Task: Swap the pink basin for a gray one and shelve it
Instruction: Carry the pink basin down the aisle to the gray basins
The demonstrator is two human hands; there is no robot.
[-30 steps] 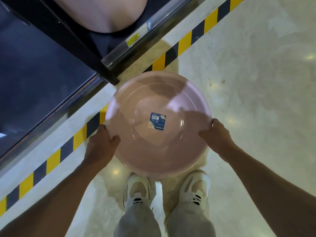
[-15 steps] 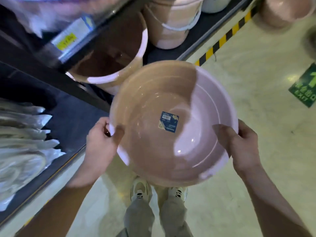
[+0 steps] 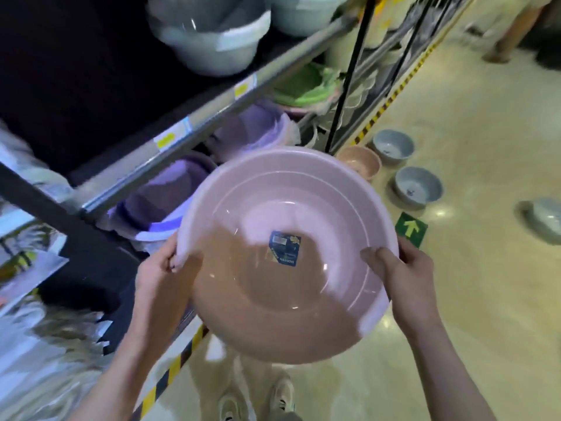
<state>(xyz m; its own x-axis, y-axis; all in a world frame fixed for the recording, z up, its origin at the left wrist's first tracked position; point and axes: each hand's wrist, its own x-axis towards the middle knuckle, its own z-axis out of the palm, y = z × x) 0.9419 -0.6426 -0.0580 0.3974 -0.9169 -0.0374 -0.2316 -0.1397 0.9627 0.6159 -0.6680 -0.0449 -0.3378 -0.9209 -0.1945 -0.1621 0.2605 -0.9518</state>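
1. Two hands were on the pink basin point(image 3: 288, 256), and that was the whole story of the step: the left hand point(image 3: 161, 268) gripped the near-left rim with fingers curled over the edge, the right hand point(image 3: 403, 268) clamped the right rim with the thumb inside the bowl.
2. The basin hung in the air over the floor point(image 3: 455, 299), tilted with its open side up toward the camera and a blue label point(image 3: 284, 248) showing at its centre. It rested on nothing.
3. By my reading, this was the carry stage, early in the task: the pink one was in hand, and no gray one had been picked up yet.
4. Ahead on the floor, beside the striped tape, sat two gray basins point(image 3: 418, 186), one behind the other, with a smaller pinkish basin point(image 3: 359, 161) just next to them. A further grayish one lay off to the right, too blurred to be sure of.
5. To the left, the shelf point(image 3: 194, 126) carried purple tubs below and pale basins above.
6. Next move, as I judged it: set the pink basin down near those floor basins, free both hands, and take a gray one by its rim.
7. The shelf edge stood close on the left, so the wide rim needed clearance.
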